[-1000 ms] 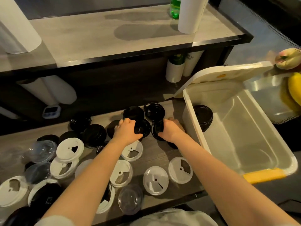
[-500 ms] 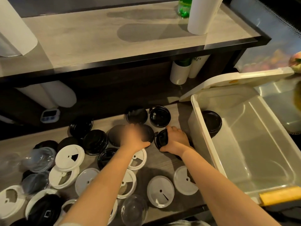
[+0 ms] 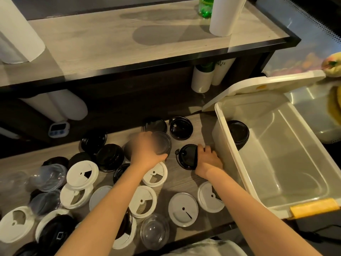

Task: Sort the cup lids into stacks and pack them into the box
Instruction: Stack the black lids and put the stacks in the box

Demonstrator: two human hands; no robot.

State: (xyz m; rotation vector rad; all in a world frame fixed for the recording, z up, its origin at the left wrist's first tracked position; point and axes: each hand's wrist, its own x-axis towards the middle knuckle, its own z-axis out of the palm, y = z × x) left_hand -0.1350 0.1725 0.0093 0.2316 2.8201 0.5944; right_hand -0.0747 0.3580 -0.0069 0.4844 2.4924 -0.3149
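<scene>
Several black, white and clear cup lids lie scattered on the wooden counter (image 3: 186, 180). My right hand (image 3: 207, 160) grips a black lid (image 3: 187, 157) tilted on its edge, just left of the white plastic box (image 3: 230, 143). My left hand (image 3: 145, 152), blurred by motion, holds another black lid (image 3: 163, 143) a little above the counter. A stack of black lids (image 3: 238, 133) sits in the box's far left corner. Two more black lids (image 3: 180, 127) lie behind my hands. White lids (image 3: 182, 209) lie nearer to me.
The box's white cover (image 3: 262, 85) leans open behind it. A raised shelf (image 3: 129, 39) with paper rolls and a green bottle (image 3: 205, 6) overhangs the counter's back. A small timer (image 3: 59, 127) and white cups (image 3: 202, 78) stand beneath it. Fruit lies at far right.
My right hand has drawn its black lid slightly toward me and tilted it. My left hand has lifted a black lid and is moving fast. The camera has shifted left.
</scene>
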